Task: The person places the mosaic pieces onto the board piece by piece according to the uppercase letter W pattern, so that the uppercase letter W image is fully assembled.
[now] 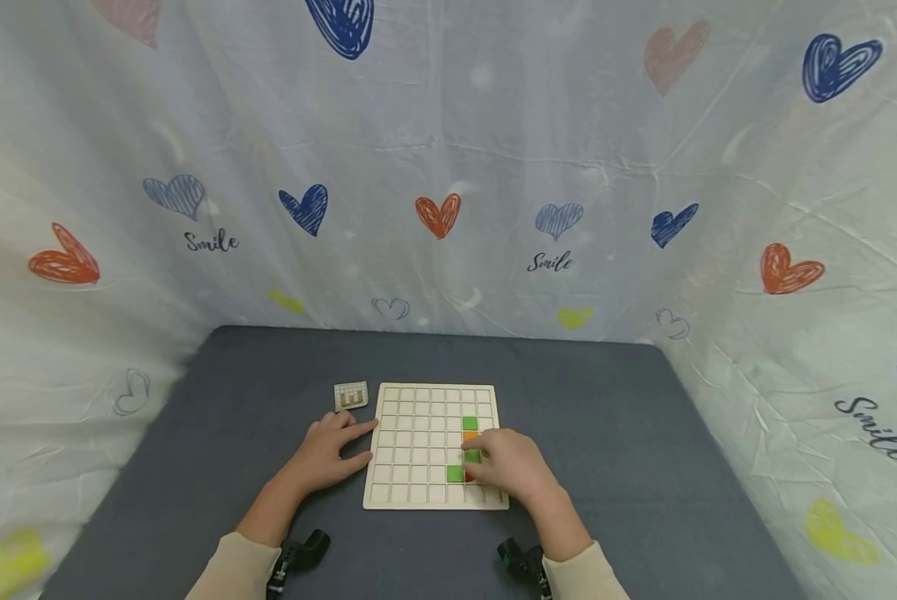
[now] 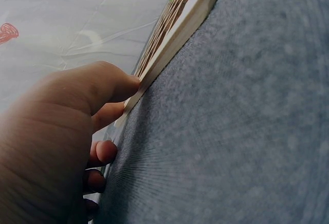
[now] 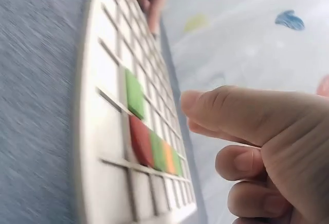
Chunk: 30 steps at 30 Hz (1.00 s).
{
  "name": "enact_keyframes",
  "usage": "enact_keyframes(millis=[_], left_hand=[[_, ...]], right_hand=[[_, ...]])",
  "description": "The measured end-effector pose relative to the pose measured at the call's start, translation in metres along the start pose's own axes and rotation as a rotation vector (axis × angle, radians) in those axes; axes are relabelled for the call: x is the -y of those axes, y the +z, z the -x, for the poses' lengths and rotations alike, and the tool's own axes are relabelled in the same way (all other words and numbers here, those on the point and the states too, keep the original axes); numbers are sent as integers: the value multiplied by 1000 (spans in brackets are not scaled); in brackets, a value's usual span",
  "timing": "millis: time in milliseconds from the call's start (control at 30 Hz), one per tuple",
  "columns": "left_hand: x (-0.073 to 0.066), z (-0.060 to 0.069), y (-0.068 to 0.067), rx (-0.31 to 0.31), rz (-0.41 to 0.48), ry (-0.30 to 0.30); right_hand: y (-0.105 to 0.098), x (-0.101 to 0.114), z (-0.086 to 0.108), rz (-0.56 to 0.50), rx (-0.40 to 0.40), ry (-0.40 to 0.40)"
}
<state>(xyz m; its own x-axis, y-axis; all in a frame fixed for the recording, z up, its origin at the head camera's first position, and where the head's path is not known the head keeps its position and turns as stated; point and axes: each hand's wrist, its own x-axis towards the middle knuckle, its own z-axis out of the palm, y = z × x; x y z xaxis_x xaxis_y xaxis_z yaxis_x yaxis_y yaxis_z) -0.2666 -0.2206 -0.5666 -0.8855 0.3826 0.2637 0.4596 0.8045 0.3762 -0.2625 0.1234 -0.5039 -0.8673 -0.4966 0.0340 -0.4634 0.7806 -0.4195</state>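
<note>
Board (image 1: 426, 450) seemingly steadied by spread left hand (image 1: 319, 457).
Tiles (image 1: 455, 473) near right edge were overhung by right hand (image 1: 510, 460), pinching nothing visible.

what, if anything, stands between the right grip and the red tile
Nothing visible: in the right wrist view, only open air separates the right grip from the red tile on the board.

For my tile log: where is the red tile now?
Left of centre in the right wrist view, the red tile is on the gridded board beside two green tiles, mostly hidden from the head view.
</note>
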Motion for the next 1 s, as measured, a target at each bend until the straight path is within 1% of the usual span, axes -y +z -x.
enact_keyframes(millis=[100, 267, 333, 433, 500, 667, 867, 1000], left_hand=[[3, 0, 2, -16, -3, 8], [1, 0, 1, -17, -4, 11], [-1, 0, -1, -20, -2, 10], [-1, 0, -1, -42, -4, 24], [-1, 0, 0, -43, -1, 21], [0, -1, 1, -28, 2, 8], [0, 1, 1, -58, 2, 36], [0, 0, 0, -54, 6, 33]], right_hand=[[-9, -5, -1, 9, -33, 42], [-22, -16, -1, 10, -66, 121], [-26, -21, 0, -2, -75, 147], [-30, -29, 0, -31, -80, 177], [-31, -34, -1, -38, -91, 193], [-29, -46, -4, -27, -79, 231], [-24, -56, -6, 10, -34, 262], [-21, -60, -7, 22, -16, 274]])
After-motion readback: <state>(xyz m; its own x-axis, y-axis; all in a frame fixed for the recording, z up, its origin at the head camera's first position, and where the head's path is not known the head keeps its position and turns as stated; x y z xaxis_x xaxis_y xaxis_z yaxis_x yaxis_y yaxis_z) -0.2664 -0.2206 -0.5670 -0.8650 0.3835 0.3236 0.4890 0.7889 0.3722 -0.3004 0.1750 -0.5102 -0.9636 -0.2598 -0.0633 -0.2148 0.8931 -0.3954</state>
